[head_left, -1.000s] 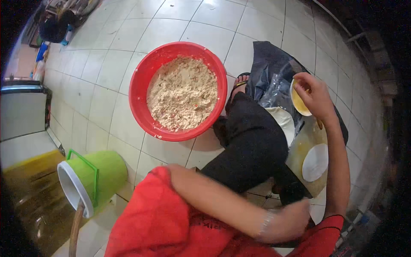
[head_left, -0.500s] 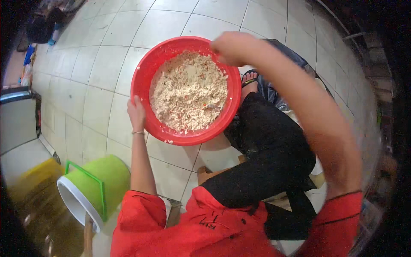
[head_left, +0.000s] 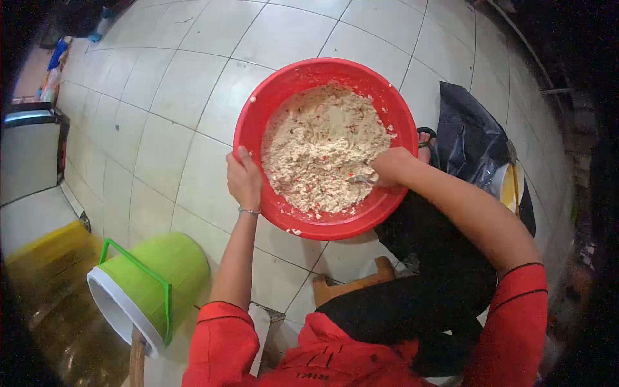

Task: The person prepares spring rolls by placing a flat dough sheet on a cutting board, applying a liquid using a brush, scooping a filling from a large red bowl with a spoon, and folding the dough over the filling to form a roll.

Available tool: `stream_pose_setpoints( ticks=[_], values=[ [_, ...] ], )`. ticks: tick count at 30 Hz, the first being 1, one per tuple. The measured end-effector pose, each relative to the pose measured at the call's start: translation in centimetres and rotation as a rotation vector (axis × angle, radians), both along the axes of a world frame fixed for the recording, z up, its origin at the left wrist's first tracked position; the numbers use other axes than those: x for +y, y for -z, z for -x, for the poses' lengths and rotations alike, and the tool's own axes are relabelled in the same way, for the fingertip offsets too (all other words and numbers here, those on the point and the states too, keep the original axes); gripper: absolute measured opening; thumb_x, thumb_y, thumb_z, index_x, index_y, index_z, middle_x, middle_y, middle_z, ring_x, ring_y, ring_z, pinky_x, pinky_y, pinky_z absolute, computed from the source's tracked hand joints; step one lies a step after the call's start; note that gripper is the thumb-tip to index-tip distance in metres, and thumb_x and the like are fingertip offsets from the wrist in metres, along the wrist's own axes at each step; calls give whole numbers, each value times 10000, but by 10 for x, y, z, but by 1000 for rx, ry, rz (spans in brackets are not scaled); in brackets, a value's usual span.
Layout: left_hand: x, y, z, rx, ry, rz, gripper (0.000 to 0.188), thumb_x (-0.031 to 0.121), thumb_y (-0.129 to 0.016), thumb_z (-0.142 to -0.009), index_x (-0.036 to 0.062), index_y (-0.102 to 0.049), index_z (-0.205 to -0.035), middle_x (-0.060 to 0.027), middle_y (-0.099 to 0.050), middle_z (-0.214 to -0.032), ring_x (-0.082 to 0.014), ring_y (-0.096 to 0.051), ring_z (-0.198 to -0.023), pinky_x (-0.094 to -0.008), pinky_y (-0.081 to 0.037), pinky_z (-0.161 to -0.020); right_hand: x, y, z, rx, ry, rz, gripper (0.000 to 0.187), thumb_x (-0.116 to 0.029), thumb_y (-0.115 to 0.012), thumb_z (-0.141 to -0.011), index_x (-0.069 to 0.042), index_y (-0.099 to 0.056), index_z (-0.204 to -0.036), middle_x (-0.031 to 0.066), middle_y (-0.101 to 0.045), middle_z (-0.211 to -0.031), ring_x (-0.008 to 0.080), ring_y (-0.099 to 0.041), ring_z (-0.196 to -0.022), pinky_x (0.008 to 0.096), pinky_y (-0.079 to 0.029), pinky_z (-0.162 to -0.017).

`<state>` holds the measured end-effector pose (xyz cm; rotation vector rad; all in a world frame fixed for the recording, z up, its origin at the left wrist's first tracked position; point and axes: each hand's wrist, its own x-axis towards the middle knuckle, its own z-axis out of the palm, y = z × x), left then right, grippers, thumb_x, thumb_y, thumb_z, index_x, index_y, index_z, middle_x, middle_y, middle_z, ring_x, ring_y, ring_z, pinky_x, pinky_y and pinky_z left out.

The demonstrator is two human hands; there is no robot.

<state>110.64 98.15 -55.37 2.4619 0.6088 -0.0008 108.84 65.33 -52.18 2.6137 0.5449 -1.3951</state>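
A wide red basin (head_left: 325, 229) holds a pale, crumbly, flour-like mixture (head_left: 322, 148) with small red and orange flecks. My left hand (head_left: 245, 179) grips its left side, thumb over the rim and the other fingers hidden beneath. Inside the basin's right part, my right hand (head_left: 393, 166) is closed around a metal spoon (head_left: 365, 180); only a short shiny length of it shows beside the fingers. The spoon's far part seems sunk in the mixture. A few pale crumbs stick to the basin's wall and rim.
A lime-green bucket (head_left: 167, 277) lies tipped at the lower left, near a wooden handle (head_left: 137, 361). Below the basin is a low wooden stool (head_left: 354, 284). Black plastic (head_left: 467, 129) and a yellowish round container (head_left: 509, 187) sit at the right. White tiles (head_left: 277, 39) cover the floor.
My right hand has come down from above the basin's upper right rim and taken hold of the spoon. The basin and my left hand now appear farther right in the view.
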Motion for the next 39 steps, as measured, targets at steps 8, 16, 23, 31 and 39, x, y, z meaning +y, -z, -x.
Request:
stream_pose_setpoints(
  ticks=[8, 16, 23, 31, 39],
  values=[
    [0, 1, -2, 20, 5, 22, 569, 545, -349, -1002, 20, -539, -1110, -277, -666, -946, -481, -627, -899, -532, -469, -765, 10, 18, 19, -6, -80, -18, 224, -254, -619, -854, -100, -752, -948, 112, -728, -981, 278, -709, -926, 432, -564, -753],
    [-2, -2, -2, 21, 12, 11, 537, 510, -420, -988, -3, -532, -1096, -274, -663, -956, -458, -635, -904, -518, -480, -771, 39, -1, 13, -245, -95, -94, 167, -164, -592, -851, -151, -757, -829, 58, -736, -849, 230, -722, -797, 398, -546, -603],
    [0, 1, -4, 25, 10, 49, 543, 533, -420, -987, 15, -542, -1094, -263, -672, -955, -454, -642, -904, -508, -482, -769, 72, 20, -1, -404, -180, -347, 140, -144, -609, -795, -121, -729, -729, 79, -708, -723, 243, -705, -678, 398, -538, -541],
    [-2, 3, -3, -4, 11, 83, 526, 508, -444, -991, 5, -549, -1109, -239, -681, -969, -417, -653, -915, -478, -486, -792, 98, 28, 13, -128, -201, -323, 186, -165, -578, -846, -124, -759, -850, 93, -736, -881, 260, -724, -827, 431, -570, -677],
    [1, 5, -4, -3, 17, 72, 542, 504, -456, -980, -8, -542, -1133, -261, -673, -1013, -441, -643, -951, -493, -485, -812, 102, 24, 20, -7, -220, -385, 197, -149, -578, -845, -85, -753, -908, 136, -728, -968, 308, -708, -919, 440, -568, -747]
  ],
)
